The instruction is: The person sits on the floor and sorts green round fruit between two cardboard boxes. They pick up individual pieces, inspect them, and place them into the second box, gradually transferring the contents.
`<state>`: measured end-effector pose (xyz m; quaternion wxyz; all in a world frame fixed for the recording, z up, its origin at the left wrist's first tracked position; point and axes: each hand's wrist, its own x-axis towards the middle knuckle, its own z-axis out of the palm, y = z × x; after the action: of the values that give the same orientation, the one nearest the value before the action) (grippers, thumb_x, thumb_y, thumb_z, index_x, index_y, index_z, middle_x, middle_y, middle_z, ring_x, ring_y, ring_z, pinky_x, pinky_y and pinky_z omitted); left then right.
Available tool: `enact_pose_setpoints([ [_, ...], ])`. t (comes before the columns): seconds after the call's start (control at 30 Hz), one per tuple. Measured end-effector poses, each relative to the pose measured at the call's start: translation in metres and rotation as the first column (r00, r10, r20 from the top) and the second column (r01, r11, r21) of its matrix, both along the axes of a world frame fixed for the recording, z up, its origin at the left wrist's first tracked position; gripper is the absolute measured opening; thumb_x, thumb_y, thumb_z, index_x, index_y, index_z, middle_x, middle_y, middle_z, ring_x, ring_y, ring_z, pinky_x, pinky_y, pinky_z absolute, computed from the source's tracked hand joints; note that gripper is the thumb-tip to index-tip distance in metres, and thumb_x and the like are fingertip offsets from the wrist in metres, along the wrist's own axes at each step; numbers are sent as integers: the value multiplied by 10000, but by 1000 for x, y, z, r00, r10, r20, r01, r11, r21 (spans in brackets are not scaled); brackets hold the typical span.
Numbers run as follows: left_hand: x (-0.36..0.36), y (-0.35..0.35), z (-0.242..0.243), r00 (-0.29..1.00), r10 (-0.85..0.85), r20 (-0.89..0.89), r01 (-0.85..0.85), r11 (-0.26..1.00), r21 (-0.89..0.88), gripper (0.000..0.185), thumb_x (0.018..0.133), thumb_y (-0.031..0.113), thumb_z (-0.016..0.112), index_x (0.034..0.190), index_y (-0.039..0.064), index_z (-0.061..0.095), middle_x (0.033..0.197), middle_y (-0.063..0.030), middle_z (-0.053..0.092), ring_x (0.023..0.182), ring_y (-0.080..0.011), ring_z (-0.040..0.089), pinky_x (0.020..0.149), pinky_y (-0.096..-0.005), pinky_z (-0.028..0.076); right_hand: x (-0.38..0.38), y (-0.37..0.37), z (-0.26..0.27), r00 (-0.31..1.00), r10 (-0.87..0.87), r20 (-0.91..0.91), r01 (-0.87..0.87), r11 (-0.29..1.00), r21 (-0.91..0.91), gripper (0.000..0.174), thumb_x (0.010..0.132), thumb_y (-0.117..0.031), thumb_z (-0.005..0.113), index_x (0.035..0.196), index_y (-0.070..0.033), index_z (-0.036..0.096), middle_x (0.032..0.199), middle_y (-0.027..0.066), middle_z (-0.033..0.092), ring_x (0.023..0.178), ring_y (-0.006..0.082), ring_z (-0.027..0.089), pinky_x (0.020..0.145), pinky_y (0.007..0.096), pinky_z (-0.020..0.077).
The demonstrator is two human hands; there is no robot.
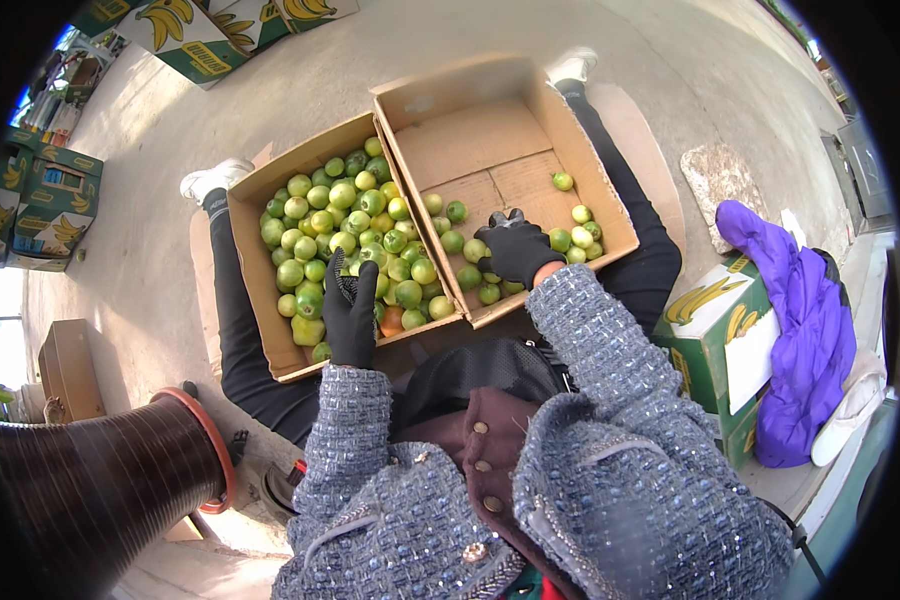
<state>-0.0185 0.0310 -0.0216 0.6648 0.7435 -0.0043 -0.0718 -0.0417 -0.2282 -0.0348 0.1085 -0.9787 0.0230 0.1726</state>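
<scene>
Two cardboard boxes stand side by side between my outstretched legs. Green tomatoes (343, 196) fill most of the left box (249, 300), with one orange tomato (391, 321) near its front edge. My left hand (351, 311), in a black glove, is over the front of that pile, thumb and index finger apart and nothing visible between them. In the right box (471, 142), my gloved right hand (516, 251) reaches down among a few green tomatoes, its thumb beside one tomato (475, 250). Its palm side is hidden. More tomatoes (581, 237) rest along the right wall.
Banana cartons stand at the far left (52, 202), at the back (195, 45) and at my right (709, 315). A purple padded garment (795, 337) drapes over the right carton. A large brown ribbed pot-like object (112, 480) is at lower left. Flattened cardboard (645, 157) lies under my legs.
</scene>
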Motion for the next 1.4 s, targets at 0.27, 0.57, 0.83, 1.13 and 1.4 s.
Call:
enact_pose_setpoints([
  [0.27,-2,-3,-1,993,-85,82,81,995,59,322,959,148,635,1212,-47,601,1094,-107,660,975,-137,607,872,-272,489,11,8,-16,986,-162,44,168,972,-167,269,890,-174,530,1132,-93,616,1089,199,641,1035,336,637,778,453,552],
  [0.57,-28,-41,45,910,-355,214,346,935,82,697,903,84,675,1503,54,322,1324,-149,535,1207,-199,524,1000,-325,448,-19,18,25,928,-338,158,25,480,877,421,903,-334,656,1186,-24,627,1049,160,698,913,246,680,812,342,529],
  [0.83,15,-34,25,959,-204,-196,175,972,-156,520,959,235,630,1391,6,453,1192,-127,605,1078,-167,596,874,-284,503,-27,39,51,962,-269,-50,124,263,957,336,994,-194,533,1248,12,610,1167,102,652,1040,129,618,879,272,500],
  [1.13,10,-49,40,963,-259,-72,243,954,-178,544,984,255,590,1419,-27,425,1157,-124,644,1076,-162,594,891,-287,493,-37,59,38,841,-491,226,-80,300,951,427,1038,-316,472,1325,-5,536,1153,151,654,1043,191,634,881,308,493],
  [1.4,-10,-23,-18,832,-501,240,502,863,62,541,874,-15,595,1384,-55,417,1299,-186,562,1148,-283,592,981,-380,494,-35,75,49,800,-191,569,-187,822,539,623,960,-477,498,1426,-68,433,1247,210,579,1099,404,564,942,482,454],
])
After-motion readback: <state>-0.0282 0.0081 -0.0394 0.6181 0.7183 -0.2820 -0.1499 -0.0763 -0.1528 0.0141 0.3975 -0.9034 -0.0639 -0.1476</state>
